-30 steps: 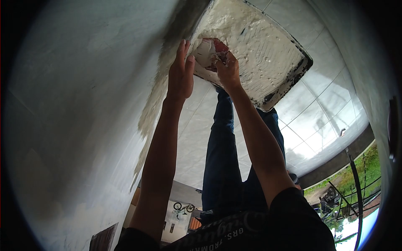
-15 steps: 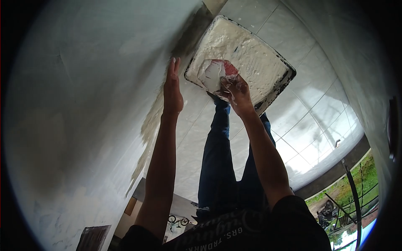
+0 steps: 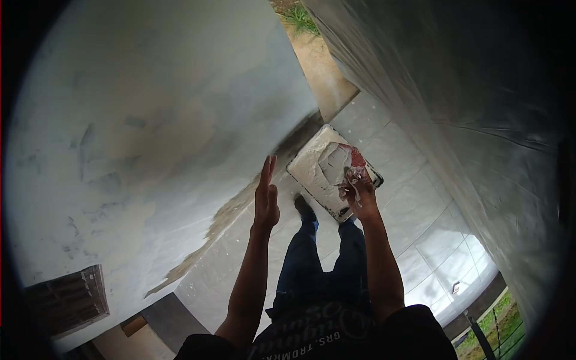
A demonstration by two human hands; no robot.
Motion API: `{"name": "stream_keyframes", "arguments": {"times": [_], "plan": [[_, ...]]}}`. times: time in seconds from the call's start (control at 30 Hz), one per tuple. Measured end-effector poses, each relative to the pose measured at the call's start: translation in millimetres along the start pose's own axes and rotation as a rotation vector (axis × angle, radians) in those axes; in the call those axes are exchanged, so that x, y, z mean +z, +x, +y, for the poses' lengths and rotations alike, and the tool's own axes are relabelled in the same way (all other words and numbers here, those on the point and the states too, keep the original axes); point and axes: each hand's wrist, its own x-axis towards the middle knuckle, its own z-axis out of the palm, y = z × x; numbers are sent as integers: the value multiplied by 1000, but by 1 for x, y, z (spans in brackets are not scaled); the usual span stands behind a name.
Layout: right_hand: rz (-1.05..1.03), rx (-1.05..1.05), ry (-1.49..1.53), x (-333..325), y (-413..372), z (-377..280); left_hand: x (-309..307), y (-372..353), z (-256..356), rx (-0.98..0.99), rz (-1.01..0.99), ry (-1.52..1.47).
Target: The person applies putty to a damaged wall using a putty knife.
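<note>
My right hand (image 3: 360, 195), smeared with white paste, grips a putty knife (image 3: 337, 163) with a wide pale blade and a red part near the fingers. In this view the blade overlaps a rectangular tray (image 3: 379, 179) with a dark, paste-spattered rim. A thick layer of creamy white putty (image 3: 308, 157) covers much of the tray. My left hand (image 3: 267, 198) is raised beside the wall, fingers stretched straight and held together, with nothing in it. Its fingertips overlap the unpainted strip low on the wall.
A patchy white wall (image 3: 150, 120) rises on the left, with a dark barred opening (image 3: 72, 300) in it. Grey tiles (image 3: 396, 198) form the floor. Translucent plastic sheeting (image 3: 456, 120) hangs on the right. My legs (image 3: 321, 255) stand close by the tray.
My view has risen and tilted, so the tray looks smaller and farther off. The putty knife has shifted right and lifted, still in my right hand. My left hand stays open.
</note>
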Motion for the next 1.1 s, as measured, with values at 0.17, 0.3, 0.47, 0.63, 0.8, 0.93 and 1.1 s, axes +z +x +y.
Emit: {"name": "stream_keyframes", "arguments": {"times": [0.17, 0.3, 0.47, 0.63, 0.8, 0.93, 1.1], "plan": [[-167, -101, -113, 50, -23, -29, -48, -50, 25, 21, 186, 19], [-350, -149, -71, 59, -40, -71, -59, -59, 77, 95, 317, 90], [-298, -175, -8, 102, -87, -22, -122, -99, 91, 278, 377, 78], [-362, -147, 104, 128, -135, 9, -141, -146, 113, 385, 359, 57], [-390, -162, 34, 165, -179, 44, -168, -197, 110, 400, 352, 19], [-431, -181, 39, 189, -195, 59, -195, -222, 114, 408, 340, 33], [-450, -200, 52, 243, -213, 53, -235, -218, 139, 522, 355, 90]]}}
